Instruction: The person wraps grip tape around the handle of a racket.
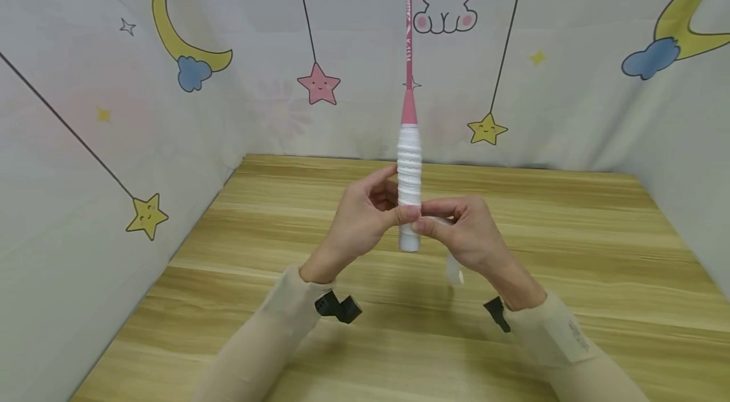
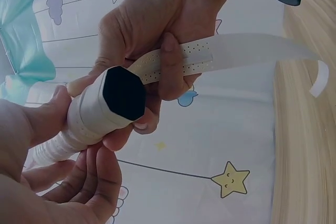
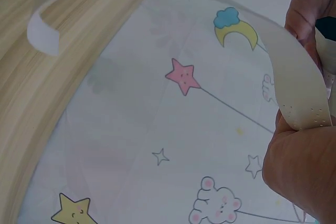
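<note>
A racket stands upright in the head view, its pink shaft [image 1: 409, 66] running out of the top of the frame. White tape rings the handle [image 1: 409, 167] in ridges; the lowest part looks smooth. My left hand [image 1: 362, 215] holds the handle near its lower end, thumb in front. On the other side my right hand [image 1: 470, 231] pinches the perforated white grip tape [image 2: 247, 51] where it meets the handle. The tape's loose end curls away past the right hand. A dark end cap [image 2: 124, 94] faces the left wrist camera. The racket's head is out of view.
Below the hands is a wooden table [image 1: 228, 300]. Behind it hangs a pale curtain [image 1: 256, 40] printed with stars, moons and a rabbit. Black wrist cameras [image 1: 339, 307] sit at the sleeve cuffs.
</note>
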A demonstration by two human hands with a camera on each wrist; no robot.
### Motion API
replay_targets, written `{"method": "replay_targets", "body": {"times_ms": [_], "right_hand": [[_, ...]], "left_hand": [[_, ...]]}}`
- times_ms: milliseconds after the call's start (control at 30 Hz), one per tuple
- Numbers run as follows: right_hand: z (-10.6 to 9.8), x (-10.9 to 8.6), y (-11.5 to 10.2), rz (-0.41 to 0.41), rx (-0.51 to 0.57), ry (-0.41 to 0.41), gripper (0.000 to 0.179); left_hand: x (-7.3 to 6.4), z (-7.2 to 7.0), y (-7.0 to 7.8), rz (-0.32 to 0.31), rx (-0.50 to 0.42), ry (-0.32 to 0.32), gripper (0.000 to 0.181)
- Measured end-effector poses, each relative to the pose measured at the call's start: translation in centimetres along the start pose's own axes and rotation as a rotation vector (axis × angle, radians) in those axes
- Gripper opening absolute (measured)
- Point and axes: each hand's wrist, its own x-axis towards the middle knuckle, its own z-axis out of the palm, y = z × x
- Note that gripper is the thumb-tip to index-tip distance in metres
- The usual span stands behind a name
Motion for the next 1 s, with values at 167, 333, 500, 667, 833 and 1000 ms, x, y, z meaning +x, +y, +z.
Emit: {"method": "replay_targets", "body": {"times_ms": [167,333,500,667,833,1000], "right_hand": [[-0.04,-0.07,-0.16,-0.002,-0.004,-0.025,0.023],[-0.22,-0.12,-0.22,-0.01,-0.012,-0.051,0.023],[-0.29,-0.09,-0.23,-0.003,-0.03,-0.045,0.023],[-0.32,0.0,-0.19,0.045,-0.052,0.004,0.016],[-0.34,0.05,-0.07,0.048,-0.03,0.006,0.009],[-0.61,0.04,-0.1,0.027,0.023,-0.053,0.011]], "left_hand": [[-0.05,-0.18,0.14,-0.026,-0.021,0.024,0.077],[-0.09,-0.4,0.16,-0.018,-0.083,0.015,0.074],[-0.18,-0.53,0.14,-0.032,-0.121,0.014,0.072],[-0.22,-0.62,0.26,-0.058,-0.147,0.013,0.071],[-0.22,-0.8,0.29,-0.073,-0.166,0.01,0.071],[-0.19,-0.89,0.13,-0.082,-0.204,0.003,0.071]]}}
